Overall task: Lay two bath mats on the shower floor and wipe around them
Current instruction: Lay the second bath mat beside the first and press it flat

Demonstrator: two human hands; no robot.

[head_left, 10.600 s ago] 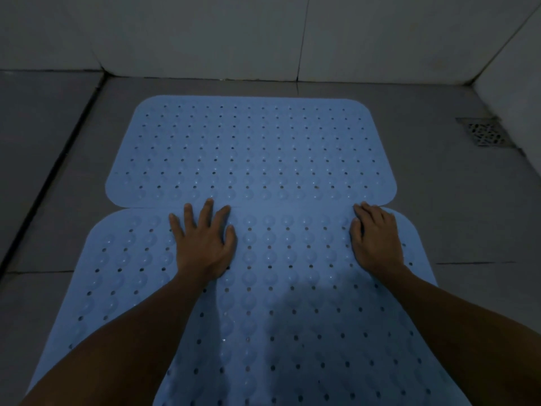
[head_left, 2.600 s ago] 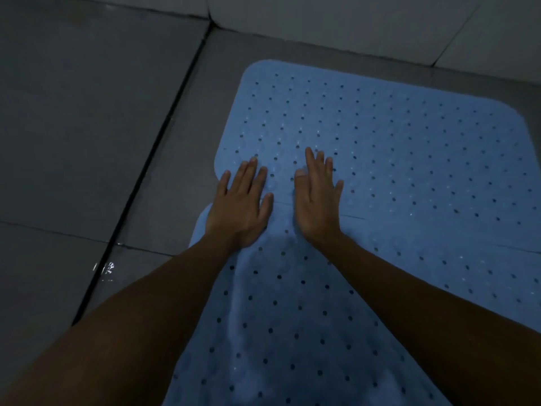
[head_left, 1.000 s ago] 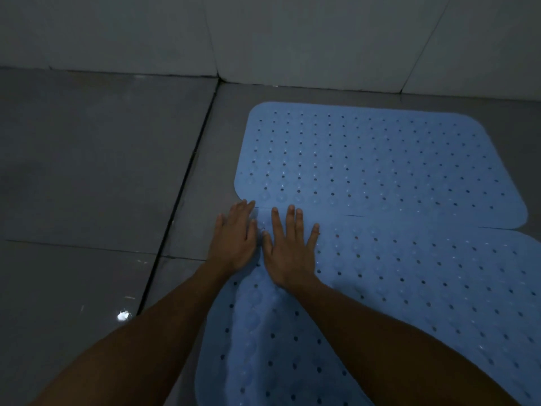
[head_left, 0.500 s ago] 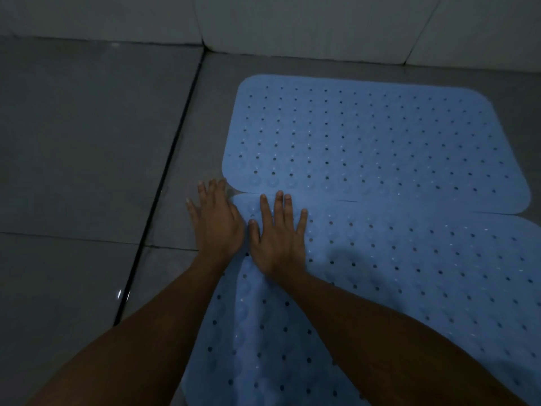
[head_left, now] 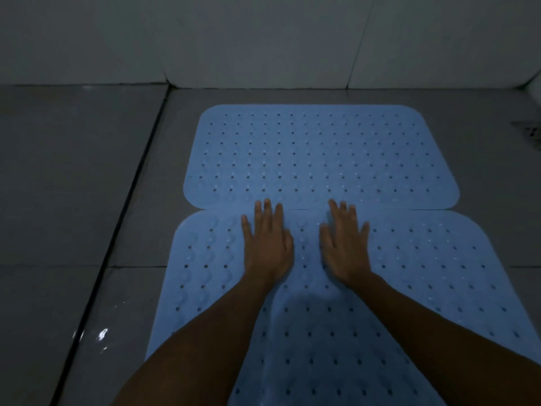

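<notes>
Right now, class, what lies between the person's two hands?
In the head view, only a bare strip of the near mat lies between the left hand and the right hand.

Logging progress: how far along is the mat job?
Done: far mat and near mat both lie on the shower floor, edges meeting. In hand: left hand and right hand press flat near the seam. Left: wiping; no cloth visible.
</notes>
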